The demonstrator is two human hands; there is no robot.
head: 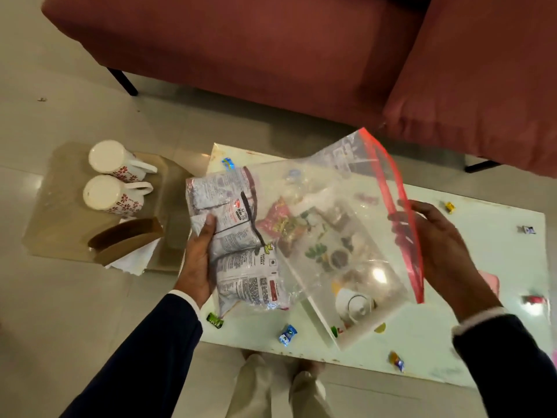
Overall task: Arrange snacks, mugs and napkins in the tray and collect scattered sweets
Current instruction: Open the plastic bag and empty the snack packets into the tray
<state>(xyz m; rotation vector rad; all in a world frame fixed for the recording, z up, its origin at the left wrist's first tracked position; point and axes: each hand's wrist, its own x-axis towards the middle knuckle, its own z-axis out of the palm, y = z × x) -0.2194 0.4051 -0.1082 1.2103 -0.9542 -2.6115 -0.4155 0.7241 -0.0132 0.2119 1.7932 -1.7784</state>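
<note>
Left hand [197,260] wrapped around a crinkly silver-and-white stack of foil snack packets [238,236] sitting inside the clear plastic zip bag with the red seal strip [346,236], roughly centre frame above the pale green desk [482,267]. Right hand [437,245] pinching the bag's red mouth edge at 3 o'clock. Light, soft, slippery stuff; best gripped around the packets' middle, not by the floppy film. Over at 9 o'clock, clear tray [54,206] holding two upturned white floral mugs [111,182] plus a brown napkin holder [126,239]. Wrapped sweets [287,334] scattered on the desk; possibly a few in the bag too, hard to say.
</note>
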